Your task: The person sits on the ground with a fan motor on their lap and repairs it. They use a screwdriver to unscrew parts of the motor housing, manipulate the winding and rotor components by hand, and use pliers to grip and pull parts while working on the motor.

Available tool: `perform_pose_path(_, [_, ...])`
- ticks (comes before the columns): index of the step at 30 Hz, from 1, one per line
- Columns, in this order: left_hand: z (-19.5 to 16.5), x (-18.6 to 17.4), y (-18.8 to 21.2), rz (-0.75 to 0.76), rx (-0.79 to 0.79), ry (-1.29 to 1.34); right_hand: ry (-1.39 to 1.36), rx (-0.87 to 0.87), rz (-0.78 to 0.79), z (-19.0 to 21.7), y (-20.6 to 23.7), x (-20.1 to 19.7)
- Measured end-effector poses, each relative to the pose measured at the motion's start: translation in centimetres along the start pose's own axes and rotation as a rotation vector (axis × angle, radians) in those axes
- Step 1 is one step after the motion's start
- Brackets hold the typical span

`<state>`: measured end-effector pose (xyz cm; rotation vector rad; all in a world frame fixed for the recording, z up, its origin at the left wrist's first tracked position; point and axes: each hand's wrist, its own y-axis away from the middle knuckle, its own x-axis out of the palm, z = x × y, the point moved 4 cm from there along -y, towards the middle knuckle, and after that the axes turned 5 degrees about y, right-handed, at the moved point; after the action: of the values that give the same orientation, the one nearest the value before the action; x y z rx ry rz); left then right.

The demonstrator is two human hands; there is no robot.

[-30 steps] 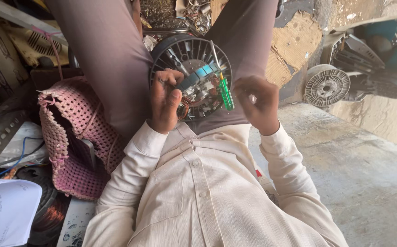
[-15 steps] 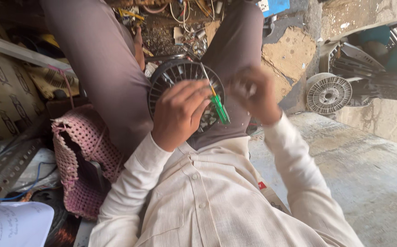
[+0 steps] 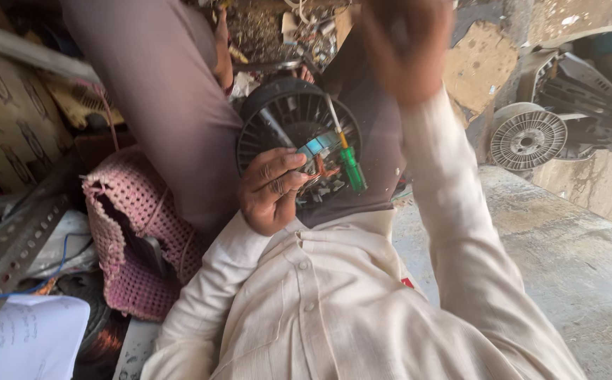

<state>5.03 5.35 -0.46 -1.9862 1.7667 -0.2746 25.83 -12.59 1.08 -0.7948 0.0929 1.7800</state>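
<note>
The round black fan motor with thin ribs rests on our lap, between our knees. Our left hand now grips its near edge, fingers curled around it. The green-handled screwdriver lies loose across the motor, because our right hand has let go and lifted high. It is blurred, so we cannot tell its fingers.

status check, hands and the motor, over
Left hand gripping motor in lap. Right hand raised, blurred, off the motor; grip unclear. Green screwdriver lying across motor. Nothing blocking it.
</note>
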Motion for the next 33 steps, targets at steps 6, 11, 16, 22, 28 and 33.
perform_pose_path(6, [-0.2, -0.4, 0.1, -0.034, 0.022, 0.079, -0.094, 0.286, 0.327, 8.0, 11.6, -0.2])
perform_pose_path(11, [-1.2, -1.9, -3.2, 0.098, -0.254, 0.135, -0.028, 0.323, 0.332, 8.9, 13.3, 1.6])
perform_pose_path(16, [-1.4, -1.5, -5.3, 0.146, -0.359, 0.211, 0.056, 0.439, 0.335, 10.3, 10.8, 2.1])
perform_pose_path(22, [-1.3, -0.8, -5.6, 0.197, -0.506, 0.258, -0.039, 0.524, 0.205, 10.2, 12.1, 3.1])
perform_pose_path(28, [-0.5, -0.6, -5.6, 0.22, -0.533, 0.405, 0.116, 0.387, 0.145, 12.0, 12.2, 2.2])
perform_pose_path(33, [0.3, -0.8, -5.2, 0.188, -0.574, 0.409, 0.182, 0.1, 0.078, 13.7, 12.1, 1.4])
